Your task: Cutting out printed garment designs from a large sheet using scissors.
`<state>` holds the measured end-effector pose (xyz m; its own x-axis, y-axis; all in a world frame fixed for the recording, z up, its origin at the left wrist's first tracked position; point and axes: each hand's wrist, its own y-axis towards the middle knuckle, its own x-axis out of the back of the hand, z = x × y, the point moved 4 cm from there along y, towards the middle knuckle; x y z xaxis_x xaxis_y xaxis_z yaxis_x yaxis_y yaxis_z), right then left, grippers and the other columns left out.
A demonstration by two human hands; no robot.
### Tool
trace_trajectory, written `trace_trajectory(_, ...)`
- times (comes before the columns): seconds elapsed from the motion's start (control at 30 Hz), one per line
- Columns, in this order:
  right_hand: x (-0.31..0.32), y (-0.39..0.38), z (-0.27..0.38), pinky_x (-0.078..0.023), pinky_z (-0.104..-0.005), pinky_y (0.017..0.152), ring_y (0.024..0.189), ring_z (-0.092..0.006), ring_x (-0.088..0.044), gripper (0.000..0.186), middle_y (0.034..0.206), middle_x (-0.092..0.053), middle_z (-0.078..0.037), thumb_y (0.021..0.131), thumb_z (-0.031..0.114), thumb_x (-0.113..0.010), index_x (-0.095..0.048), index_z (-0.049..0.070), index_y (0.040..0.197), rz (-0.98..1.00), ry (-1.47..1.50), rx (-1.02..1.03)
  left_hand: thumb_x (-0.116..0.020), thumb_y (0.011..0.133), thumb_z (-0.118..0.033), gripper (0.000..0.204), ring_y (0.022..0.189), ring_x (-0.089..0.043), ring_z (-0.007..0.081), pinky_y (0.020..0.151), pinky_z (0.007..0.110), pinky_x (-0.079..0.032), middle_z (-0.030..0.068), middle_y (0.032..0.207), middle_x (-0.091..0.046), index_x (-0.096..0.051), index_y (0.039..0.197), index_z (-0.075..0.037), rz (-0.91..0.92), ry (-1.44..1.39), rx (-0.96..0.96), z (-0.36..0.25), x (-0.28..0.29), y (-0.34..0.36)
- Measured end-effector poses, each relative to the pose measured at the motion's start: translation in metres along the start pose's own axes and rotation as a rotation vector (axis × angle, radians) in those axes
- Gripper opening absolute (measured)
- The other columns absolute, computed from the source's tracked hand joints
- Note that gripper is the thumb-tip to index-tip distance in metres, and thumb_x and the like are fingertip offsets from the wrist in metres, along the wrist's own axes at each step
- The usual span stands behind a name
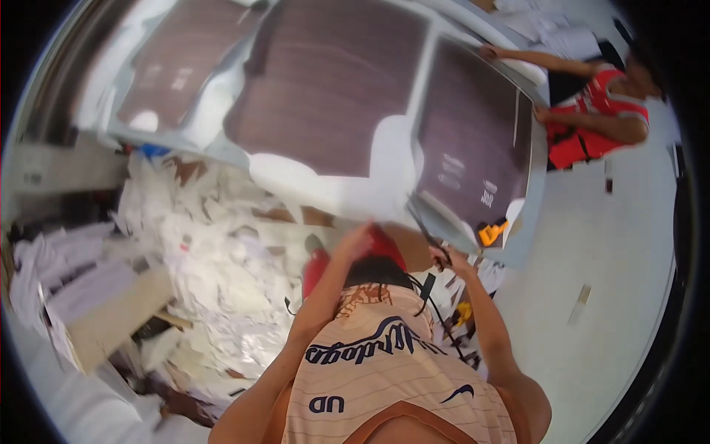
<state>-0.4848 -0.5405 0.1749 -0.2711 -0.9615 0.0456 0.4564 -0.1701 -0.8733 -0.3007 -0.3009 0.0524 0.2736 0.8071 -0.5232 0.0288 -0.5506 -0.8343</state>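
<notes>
My right hand (457,264) is closed on the dark handles of a pair of scissors (423,220). Their long blades point up and left, to the near edge of a white sheet with large brown printed panels (470,140) on the table. My left hand (361,240) hangs in front of my waist, just short of the table's edge. Motion smears its fingers, so their hold cannot be made out. Close to the scissors, an orange tool (491,232) lies on the corner of the right-hand panel; its exact kind is unclear.
Across the table's right end, a person in a red sleeveless top (595,118) has both hands at the sheet's edge. Heaped white scraps (214,259) cover the floor at left, beside a pale box (118,318). More white material (551,33) lies at the far right.
</notes>
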Motion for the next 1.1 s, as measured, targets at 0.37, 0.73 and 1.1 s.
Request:
trace_trajectory(0.37, 0.065, 0.061, 0.019, -0.041, -0.0242, 0.052, 0.056, -0.0065, -0.050, 0.032, 0.066, -0.051, 0.005, 0.092, 0.039, -0.073, -0.061, 0.010, 0.083, 0.368, -0.323, 0.144, -0.074, 0.092, -0.016, 0.029, 0.094, -0.065, 0.0190, 0.087, 0.028, -0.053, 0.0091, 0.105, -0.064, -0.057, 0.111, -0.004, -0.485, -0.538, -0.549, 0.054, -0.073, 0.110)
trace_trajectory(0.73, 0.087, 0.092, 0.061, -0.031, -0.0252, 0.044, 0.046, -0.0075, -0.044, 0.032, 0.056, -0.048, 0.005, 0.087, 0.034, -0.079, -0.062, 0.011, 0.074, 0.414, -0.411, 0.130, -0.082, 0.083, -0.012, 0.035, 0.082, -0.070, 0.0210, 0.071, 0.033, -0.057, 0.0112, 0.101, -0.071, -0.065, 0.110, 0.005, -0.543, -0.636, -0.645, 0.028, -0.118, 0.093)
trace_trajectory(1.1, 0.072, 0.120, 0.078, -0.028, -0.0224, 0.042, 0.044, -0.0046, -0.040, 0.036, 0.052, -0.043, 0.006, 0.086, 0.033, -0.081, -0.058, 0.011, 0.070, 0.404, -0.344, 0.170, -0.080, 0.083, -0.011, 0.033, 0.085, -0.068, 0.0210, 0.075, 0.033, -0.055, 0.0138, 0.100, -0.071, -0.069, 0.107, 0.009, -0.550, -0.642, -0.635, 0.025, -0.120, 0.091)
